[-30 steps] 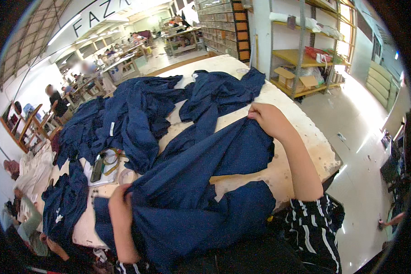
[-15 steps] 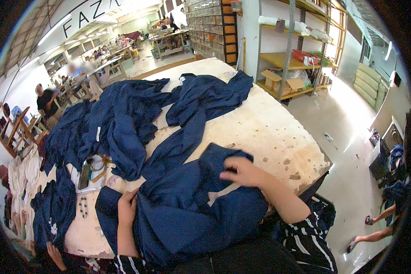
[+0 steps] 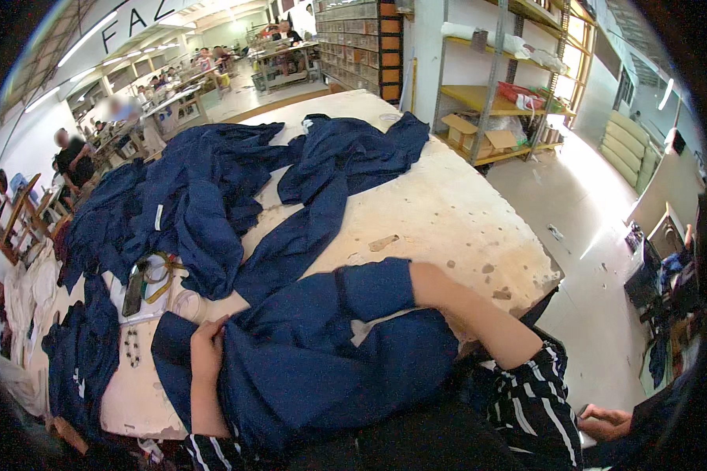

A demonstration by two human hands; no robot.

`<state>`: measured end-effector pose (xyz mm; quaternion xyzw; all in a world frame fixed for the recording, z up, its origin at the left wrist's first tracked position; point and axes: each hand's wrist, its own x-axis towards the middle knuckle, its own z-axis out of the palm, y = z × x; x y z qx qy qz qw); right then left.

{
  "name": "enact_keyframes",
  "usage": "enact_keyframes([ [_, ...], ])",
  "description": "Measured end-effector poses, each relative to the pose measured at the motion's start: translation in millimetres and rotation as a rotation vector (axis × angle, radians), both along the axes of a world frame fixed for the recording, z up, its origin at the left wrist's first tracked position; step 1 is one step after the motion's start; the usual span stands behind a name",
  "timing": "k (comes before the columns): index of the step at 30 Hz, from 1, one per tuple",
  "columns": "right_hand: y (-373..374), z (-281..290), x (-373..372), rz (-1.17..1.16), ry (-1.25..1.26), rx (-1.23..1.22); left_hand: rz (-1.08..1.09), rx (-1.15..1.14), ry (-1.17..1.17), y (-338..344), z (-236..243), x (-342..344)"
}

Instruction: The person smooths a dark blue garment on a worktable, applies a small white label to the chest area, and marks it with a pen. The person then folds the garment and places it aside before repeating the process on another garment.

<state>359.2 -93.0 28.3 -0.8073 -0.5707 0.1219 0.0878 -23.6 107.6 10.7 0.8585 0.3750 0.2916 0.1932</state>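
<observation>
A dark navy garment point(image 3: 322, 369) lies spread before me over the near part of the table and toward my lap. My left hand point(image 3: 206, 345) is closed on its left side, pinching a fold of the cloth between thumb and fingers. On the right, my right forearm point(image 3: 479, 318) reaches into an open tube of the same garment, which looks like a sleeve or leg. My right hand is covered by the cloth, so its fingers cannot be seen. A small pale patch shows in a gap beside that tube.
More navy garments point(image 3: 204, 173) are heaped across the far left of the pale, worn table point(image 3: 448, 212). Beside them lie a dark phone-like object point(image 3: 134, 290), a tape roll point(image 3: 188, 304) and a beaded string point(image 3: 132, 347). Another person's hand point(image 3: 605, 424) shows at lower right; metal shelves point(image 3: 487, 98) stand behind.
My right hand, bare above the cloth before, has gone inside the garment's tube, which now lies around my wrist. My left hand keeps its hold. The view has shifted slightly.
</observation>
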Motion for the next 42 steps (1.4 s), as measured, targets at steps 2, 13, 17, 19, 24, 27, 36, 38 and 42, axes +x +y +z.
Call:
enact_keyframes([
  [2,-13,-2,46,-0.02,0.134,0.294,0.023,-0.023,0.0,0,-1,-10],
  [13,-65,11,102,-0.202,0.068,0.513,0.005,0.0,-0.002,0,-4,-5],
  [17,-39,33,57,-0.087,0.209,0.179,0.001,-0.037,-0.044,5,-10,-9],
  [19,-39,24,47,-0.08,0.003,0.083,0.024,-0.076,-0.037,5,-12,-10],
  [24,-53,-10,76,-0.092,-0.191,0.278,0.014,-0.074,-0.033,0,-7,-4],
  [27,-52,-10,76,0.047,-0.057,0.328,0.025,-0.068,-0.034,1,-7,-6],
  [36,-27,6,16,-0.136,-0.117,0.191,0.037,-0.074,-0.065,6,-16,-14],
  [38,-28,3,34,-0.072,0.046,0.322,0.08,-0.069,-0.044,4,-14,-19],
  [42,-72,-17,142,-0.614,0.211,0.775,0.058,-0.032,-0.015,5,-11,-18],
])
